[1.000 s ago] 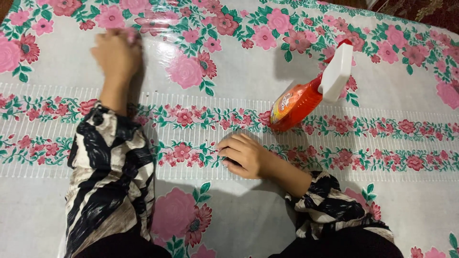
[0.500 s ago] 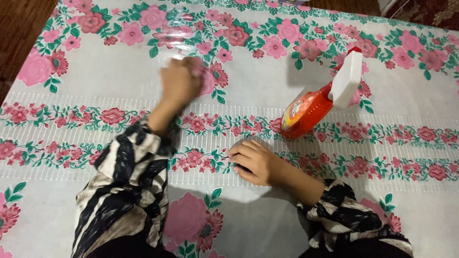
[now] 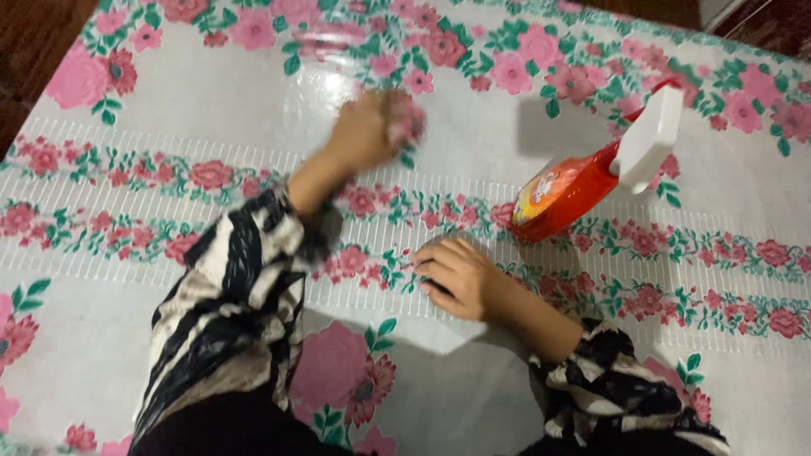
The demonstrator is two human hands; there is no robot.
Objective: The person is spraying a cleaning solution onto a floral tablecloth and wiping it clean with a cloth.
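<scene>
My left hand is stretched out over a glossy floral table cover and is blurred by motion. It is closed on a small pinkish cloth pressed to the surface. Nearer to me, my right hand rests on the cover with loosely curled fingers and holds nothing. An orange spray bottle with a white trigger head stands just beyond and to the right of my right hand, apart from it. Both arms wear black-and-cream striped sleeves.
The cover's left edge runs along the top left, with dark wooden floor beyond it. A dark patterned rug shows at the top right corner.
My left hand has swept to the right across the cover with the cloth, from the far left towards the middle. The right hand and the bottle have stayed put; the camera has shifted.
</scene>
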